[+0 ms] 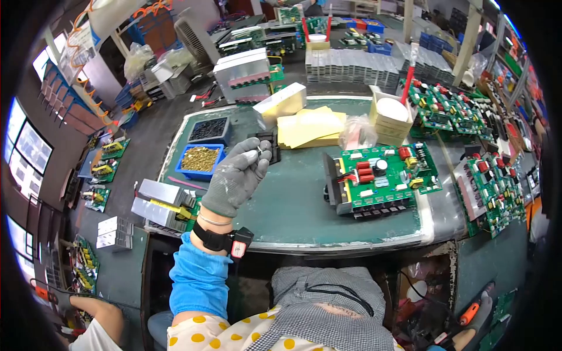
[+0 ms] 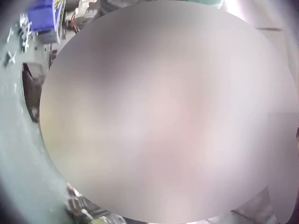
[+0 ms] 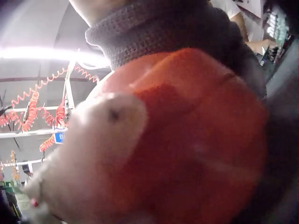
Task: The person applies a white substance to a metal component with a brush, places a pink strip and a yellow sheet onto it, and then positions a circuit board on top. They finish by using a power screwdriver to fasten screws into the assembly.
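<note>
Your left hand [image 1: 237, 175], in a grey glove, is raised above the green work mat [image 1: 293, 205], fingertips pinching a small metal part [image 1: 258, 150] in the air. Just beyond it sits a blue bin of brass screws [image 1: 200, 159]. A green circuit board [image 1: 380, 175] lies well to the right. Your right hand [image 1: 477, 313], low at the bench's right edge, grips an orange-handled tool [image 1: 468, 314].

Right wrist view: blurred orange object [image 3: 187, 144] fills frame, pale whitish tip [image 3: 100, 126] at left. Grey knit cuff [image 3: 154, 28] above. Orange coiled hoses [image 3: 32, 105] hang beyond, left.
</note>
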### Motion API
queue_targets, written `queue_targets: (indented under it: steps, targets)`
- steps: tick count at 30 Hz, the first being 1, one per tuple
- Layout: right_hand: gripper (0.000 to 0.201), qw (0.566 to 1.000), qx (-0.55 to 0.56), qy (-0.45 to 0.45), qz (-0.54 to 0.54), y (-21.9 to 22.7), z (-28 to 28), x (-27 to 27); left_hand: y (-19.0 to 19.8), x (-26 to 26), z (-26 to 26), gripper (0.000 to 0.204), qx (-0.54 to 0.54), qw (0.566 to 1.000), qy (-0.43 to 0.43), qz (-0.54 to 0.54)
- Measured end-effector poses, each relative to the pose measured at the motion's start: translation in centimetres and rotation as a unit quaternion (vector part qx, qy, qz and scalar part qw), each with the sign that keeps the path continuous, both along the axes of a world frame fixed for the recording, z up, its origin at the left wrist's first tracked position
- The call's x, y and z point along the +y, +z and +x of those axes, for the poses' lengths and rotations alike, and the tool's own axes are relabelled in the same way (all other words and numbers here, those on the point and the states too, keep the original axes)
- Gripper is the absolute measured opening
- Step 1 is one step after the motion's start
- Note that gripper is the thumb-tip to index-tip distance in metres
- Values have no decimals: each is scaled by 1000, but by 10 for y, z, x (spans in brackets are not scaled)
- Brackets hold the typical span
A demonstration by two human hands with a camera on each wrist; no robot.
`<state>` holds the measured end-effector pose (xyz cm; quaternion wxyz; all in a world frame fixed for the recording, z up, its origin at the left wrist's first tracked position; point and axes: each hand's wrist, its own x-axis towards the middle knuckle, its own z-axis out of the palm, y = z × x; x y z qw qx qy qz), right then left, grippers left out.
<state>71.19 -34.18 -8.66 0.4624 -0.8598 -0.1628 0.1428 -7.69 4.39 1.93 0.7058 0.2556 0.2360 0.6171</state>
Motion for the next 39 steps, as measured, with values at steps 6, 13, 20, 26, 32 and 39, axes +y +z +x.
queue_targets:
  steps: [6, 13, 20, 26, 32, 39]
  targets:
    - [53, 849, 175, 63, 495, 84, -174, 91, 3, 14, 33, 24, -91, 992, -87, -9]
    - [71, 781, 246, 455, 349, 138, -340, 193, 28, -6, 76, 26, -46, 992, -111, -47]
    - [82, 657, 211, 716, 101, 113, -414, 239, 43, -24, 78, 27, 101, 987, -120, 28]
    - [79, 660, 89, 742, 79, 98, -413, 236, 57, -36, 88, 28, 170, 979, -106, 36]
    - [78, 632, 211, 744, 43, 93, -390, 223, 56, -37, 106, 28, 141, 976, -164, 30]
    - [79, 659, 193, 722, 86, 88, -377, 208, 56, -41, 126, 32, 188, 969, -158, 29]
